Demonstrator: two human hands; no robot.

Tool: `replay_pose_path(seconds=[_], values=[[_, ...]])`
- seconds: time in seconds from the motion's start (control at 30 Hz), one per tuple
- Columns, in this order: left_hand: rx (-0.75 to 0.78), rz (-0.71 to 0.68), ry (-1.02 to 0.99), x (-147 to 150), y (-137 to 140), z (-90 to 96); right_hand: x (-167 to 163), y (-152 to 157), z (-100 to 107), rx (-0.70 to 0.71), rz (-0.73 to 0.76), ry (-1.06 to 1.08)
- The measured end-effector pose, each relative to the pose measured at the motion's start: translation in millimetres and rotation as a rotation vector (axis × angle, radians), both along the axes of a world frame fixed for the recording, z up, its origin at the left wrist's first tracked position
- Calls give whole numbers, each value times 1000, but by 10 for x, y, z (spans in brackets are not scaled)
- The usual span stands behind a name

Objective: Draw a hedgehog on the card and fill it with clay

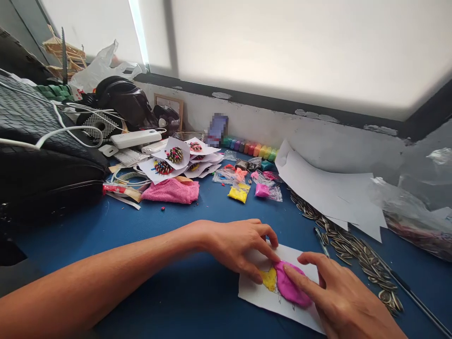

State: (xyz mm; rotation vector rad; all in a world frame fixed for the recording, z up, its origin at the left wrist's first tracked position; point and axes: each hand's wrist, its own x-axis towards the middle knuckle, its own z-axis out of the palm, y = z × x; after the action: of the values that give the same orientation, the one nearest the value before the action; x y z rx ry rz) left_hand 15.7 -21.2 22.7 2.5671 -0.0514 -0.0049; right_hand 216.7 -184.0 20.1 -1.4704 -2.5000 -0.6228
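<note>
A sheet of white paper lies on the blue table before me, with some pen lines on it. A flat oval of pink modelling clay covers part of it, beside a smaller patch of yellow clay. My left hand rests on the paper's left part, fingers spread, one fingertip at the pink clay's upper edge and the thumb by the yellow patch. With its index finger, my right hand presses on the pink clay; its other fingers are partly hidden, and it grasps nothing that I can see.
Sunflower seeds, a pen and curved paper sheets lie to the right. Clay packets, a pink cloth and seed-decorated papers sit farther back. A black bag stands left.
</note>
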Motion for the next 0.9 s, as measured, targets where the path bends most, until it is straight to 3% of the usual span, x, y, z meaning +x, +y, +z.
replay_pose_path(seconds=[0.27,0.43,0.6,0.9], values=[[-21,11,-12,-7,1,-15,35,-2,-138,-81,-30,-16],[-56,48,-11,-2,3,-52,54,-37,-235,-127,-103,159],[-56,53,-3,13,-12,-55,29,-45,-189,-188,-153,229],[-34,33,-1,27,-7,-57,2,10,-262,-84,-72,93]])
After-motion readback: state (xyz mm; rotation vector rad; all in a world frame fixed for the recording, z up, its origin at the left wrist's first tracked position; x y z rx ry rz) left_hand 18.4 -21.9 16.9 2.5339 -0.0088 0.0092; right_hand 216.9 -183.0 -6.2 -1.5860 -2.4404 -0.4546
